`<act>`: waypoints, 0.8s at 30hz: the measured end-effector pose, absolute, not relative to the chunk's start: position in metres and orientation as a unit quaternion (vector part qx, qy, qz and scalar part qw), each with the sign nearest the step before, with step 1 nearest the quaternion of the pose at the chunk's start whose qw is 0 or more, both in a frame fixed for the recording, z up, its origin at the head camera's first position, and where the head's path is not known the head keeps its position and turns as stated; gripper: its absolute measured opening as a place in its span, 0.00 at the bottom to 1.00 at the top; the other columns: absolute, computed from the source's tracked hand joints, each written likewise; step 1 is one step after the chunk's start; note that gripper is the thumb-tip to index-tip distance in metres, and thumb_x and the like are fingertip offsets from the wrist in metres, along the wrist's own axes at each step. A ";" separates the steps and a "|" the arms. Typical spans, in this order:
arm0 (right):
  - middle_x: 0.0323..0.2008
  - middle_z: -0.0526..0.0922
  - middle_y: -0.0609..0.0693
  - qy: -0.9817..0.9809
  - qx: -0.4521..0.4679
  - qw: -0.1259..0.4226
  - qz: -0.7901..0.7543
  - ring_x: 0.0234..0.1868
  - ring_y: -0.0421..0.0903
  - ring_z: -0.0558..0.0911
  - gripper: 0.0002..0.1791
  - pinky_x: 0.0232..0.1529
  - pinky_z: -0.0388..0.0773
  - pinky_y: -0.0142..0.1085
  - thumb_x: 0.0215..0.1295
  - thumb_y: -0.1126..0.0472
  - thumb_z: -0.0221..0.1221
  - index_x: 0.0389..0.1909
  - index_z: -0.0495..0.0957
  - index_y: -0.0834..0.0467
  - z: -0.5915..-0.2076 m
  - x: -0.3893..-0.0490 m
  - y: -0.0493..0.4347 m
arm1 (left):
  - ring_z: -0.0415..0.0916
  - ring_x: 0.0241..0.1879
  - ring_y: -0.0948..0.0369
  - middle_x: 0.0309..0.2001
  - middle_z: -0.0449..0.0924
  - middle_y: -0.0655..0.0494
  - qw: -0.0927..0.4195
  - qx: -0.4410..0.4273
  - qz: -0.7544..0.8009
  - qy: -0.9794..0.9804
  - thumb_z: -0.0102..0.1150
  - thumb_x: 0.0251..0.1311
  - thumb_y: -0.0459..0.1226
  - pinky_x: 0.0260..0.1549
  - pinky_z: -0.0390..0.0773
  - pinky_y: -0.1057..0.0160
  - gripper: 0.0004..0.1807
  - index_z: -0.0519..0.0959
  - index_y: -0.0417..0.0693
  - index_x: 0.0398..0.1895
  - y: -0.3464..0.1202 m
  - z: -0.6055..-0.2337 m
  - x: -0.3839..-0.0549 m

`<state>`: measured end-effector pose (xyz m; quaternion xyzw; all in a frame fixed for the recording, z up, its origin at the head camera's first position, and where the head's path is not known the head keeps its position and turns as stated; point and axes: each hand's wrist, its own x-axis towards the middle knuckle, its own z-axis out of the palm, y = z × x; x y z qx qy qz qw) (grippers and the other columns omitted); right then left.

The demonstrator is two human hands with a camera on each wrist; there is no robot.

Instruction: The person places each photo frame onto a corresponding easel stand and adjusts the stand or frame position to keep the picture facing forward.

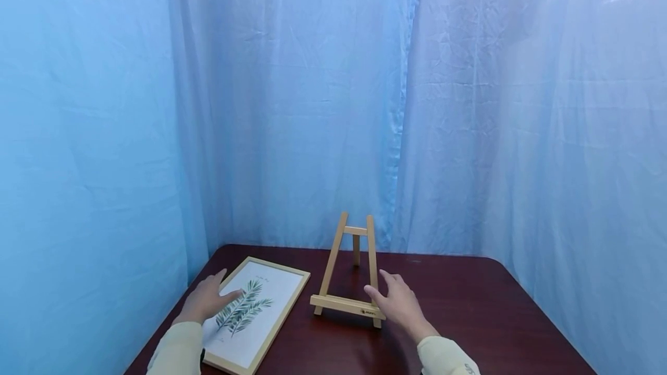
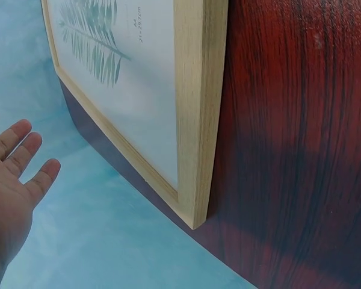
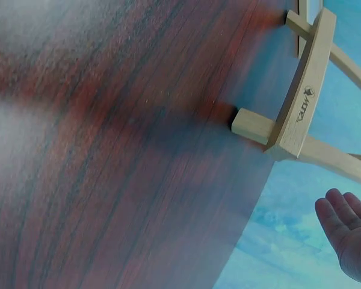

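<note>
Both hands hung open and held nothing as I watched from my remote station, the left hand [image 1: 205, 300] above the left edge of a picture frame [image 1: 257, 314] lying flat on the dark red table [image 1: 464, 317], the right hand [image 1: 400, 308] beside the right leg of an upright wooden easel [image 1: 346, 305]. I judged the frame light and stiff, its face probably slick and perhaps breakable, best taken by its wooden sides; the easel looked light and rigid, best held by its uprights. Print on the frame's sheet read "A4" above measurements in "cm"; the ledge's brand word [image 3: 301, 111] I couldn't read surely.
</note>
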<state>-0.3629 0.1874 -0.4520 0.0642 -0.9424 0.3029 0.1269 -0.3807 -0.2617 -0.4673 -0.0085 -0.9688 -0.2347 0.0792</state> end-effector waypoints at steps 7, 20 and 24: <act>0.62 0.72 0.66 -0.937 0.063 0.128 0.320 0.60 0.65 0.74 0.44 0.56 0.71 0.62 0.65 0.31 0.54 0.69 0.68 0.62 -0.455 -0.363 0.178 | 0.57 0.66 0.29 0.67 0.59 0.22 0.072 0.005 -0.242 -0.968 0.62 0.57 0.63 0.61 0.61 0.32 0.55 0.57 0.27 0.72 -0.266 -0.467 -0.379; 0.57 0.76 0.63 -0.922 0.063 0.124 0.362 0.56 0.61 0.77 0.44 0.52 0.75 0.58 0.65 0.31 0.54 0.67 0.70 0.64 -0.457 -0.359 0.162 | 0.56 0.65 0.28 0.67 0.58 0.22 0.074 0.010 -0.250 -0.965 0.62 0.61 0.56 0.62 0.60 0.33 0.51 0.57 0.25 0.71 -0.275 -0.472 -0.376; 0.54 0.78 0.61 -0.917 0.066 0.126 0.373 0.51 0.57 0.79 0.42 0.49 0.76 0.55 0.66 0.33 0.56 0.66 0.72 0.64 -0.460 -0.360 0.158 | 0.55 0.66 0.28 0.67 0.57 0.21 0.066 0.020 -0.256 -0.964 0.62 0.60 0.56 0.62 0.59 0.32 0.51 0.57 0.25 0.71 -0.279 -0.475 -0.377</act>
